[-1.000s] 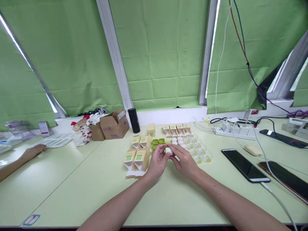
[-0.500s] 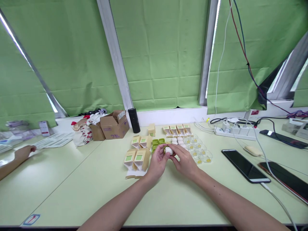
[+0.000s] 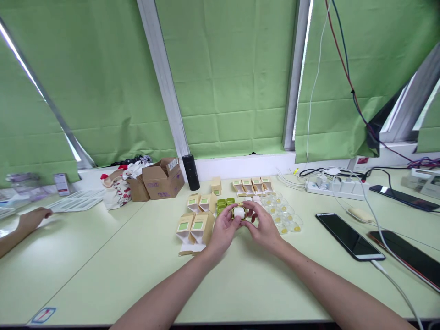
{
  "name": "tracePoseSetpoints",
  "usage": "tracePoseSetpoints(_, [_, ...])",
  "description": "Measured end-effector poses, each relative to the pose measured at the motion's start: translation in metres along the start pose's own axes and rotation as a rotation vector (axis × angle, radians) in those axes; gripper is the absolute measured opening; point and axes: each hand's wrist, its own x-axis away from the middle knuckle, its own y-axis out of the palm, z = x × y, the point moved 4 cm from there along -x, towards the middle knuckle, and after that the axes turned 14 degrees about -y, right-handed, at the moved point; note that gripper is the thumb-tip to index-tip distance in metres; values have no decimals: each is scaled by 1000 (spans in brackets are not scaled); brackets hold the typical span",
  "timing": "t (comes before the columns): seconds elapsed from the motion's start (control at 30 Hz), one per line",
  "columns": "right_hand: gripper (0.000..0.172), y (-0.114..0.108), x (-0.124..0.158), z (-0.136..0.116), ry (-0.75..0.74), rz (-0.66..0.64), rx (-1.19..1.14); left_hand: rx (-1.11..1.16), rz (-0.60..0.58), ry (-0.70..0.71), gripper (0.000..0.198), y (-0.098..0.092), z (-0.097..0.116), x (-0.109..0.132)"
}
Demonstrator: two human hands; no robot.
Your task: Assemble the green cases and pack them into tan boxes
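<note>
Between my hands is a white earbud case (image 3: 239, 213) with rounded corners, framed by a dark olive-yellow cover. My left hand (image 3: 223, 229) grips it from the left, thumb along its lower front. On the right side, the fingertips and thumb of my right hand (image 3: 263, 224) pinch its edge. Just behind my hands lie several green covers (image 3: 222, 202) and some white cases (image 3: 256, 199), partly hidden. Clear plastic shells (image 3: 283, 213) with yellow spots sit to the right of them. Tan cardboard boxes (image 3: 202, 224) with green labels stand open-flapped at the left.
More small boxes (image 3: 254, 185) line up at the back, near a black bottle (image 3: 191, 172) and a brown carton (image 3: 163, 178). Phones (image 3: 350, 237) with charging cables and a power strip (image 3: 335, 189) occupy the right. Another person's hand (image 3: 34, 221) rests at far left.
The earbud case has turned so more of its white face and surrounding rim show. My right fingers have shifted from covering its top to its right edge.
</note>
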Motion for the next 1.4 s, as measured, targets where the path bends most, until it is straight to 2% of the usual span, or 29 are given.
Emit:
tracePoseSetpoints(0.17, [41, -6, -5, -1, 39, 76, -77, -41, -18, -26, 70, -2, 6, 4])
tracePoseSetpoints(0.4, [39, -9, -9, 6, 171, 130, -250, -280, 171, 83, 49, -14, 8, 5])
tracePoseSetpoints(0.67, [48, -1, -6, 13, 299, 155, -420, -688, 257, 404, 39, -16, 18, 12])
tracePoseSetpoints(0.8, [55, 1, -5, 16, 380, 176, -487, -866, 281, 592, 46, -12, 25, 17])
tracePoseSetpoints(0.93, [59, 2, -4, 16, 441, 174, -537, -1067, 291, 711, 52, -7, 26, 19])
tracePoseSetpoints(1.1, [62, 5, -3, 16, 498, 173, -570, -1172, 320, 750, 51, -6, 25, 19])
tracePoseSetpoints(1.3, [68, 9, -2, 17, 568, 158, -615, -1150, 319, 756, 48, -8, 25, 20])
tracePoseSetpoints(1.4, [64, 6, -4, 13, 554, 138, -648, -1124, 311, 729, 48, -8, 25, 19])
